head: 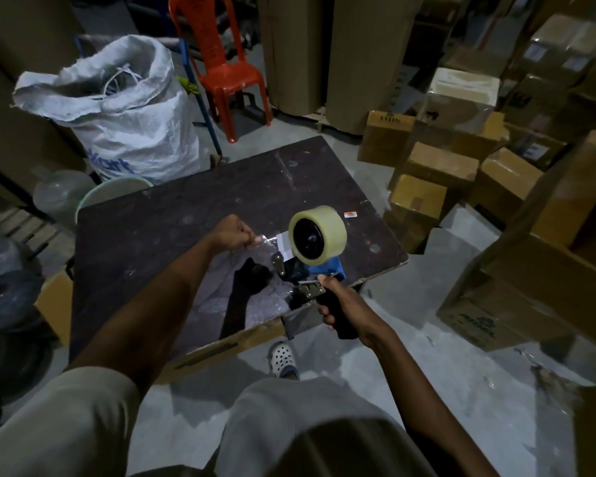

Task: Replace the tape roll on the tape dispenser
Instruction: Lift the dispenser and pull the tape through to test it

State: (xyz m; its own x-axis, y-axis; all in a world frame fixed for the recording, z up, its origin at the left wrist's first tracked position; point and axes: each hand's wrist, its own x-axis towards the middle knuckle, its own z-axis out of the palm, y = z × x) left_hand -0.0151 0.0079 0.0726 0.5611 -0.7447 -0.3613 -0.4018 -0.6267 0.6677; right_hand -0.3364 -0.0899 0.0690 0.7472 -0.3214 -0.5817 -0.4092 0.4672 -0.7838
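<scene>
Right hand: closed in a full fist round the black handle of the tape dispenser, thumb up by the metal frame. Dispenser held in the air above the near right corner of the dark table, not resting on it.

Left hand: fingers pinched tight on the free end of clear tape, which runs from the pinch across to the roll, taut or nearly so.

Tape roll: full, pale, already seated on the black hub at the top of the dispenser. Blue body shows just below it.

Step in hand, as I judge it: roll mounted; the leading end is being drawn off for threading. Replacement looks more than half done.

Next move calls for: feeding the end down past the roller and metal flap toward the blade, sticky side out, without letting it fold on itself. Cannot tell from this view whether the tape already passes under the roller.

Beyond: white sack and red chair behind the table, cardboard boxes to the right.
</scene>
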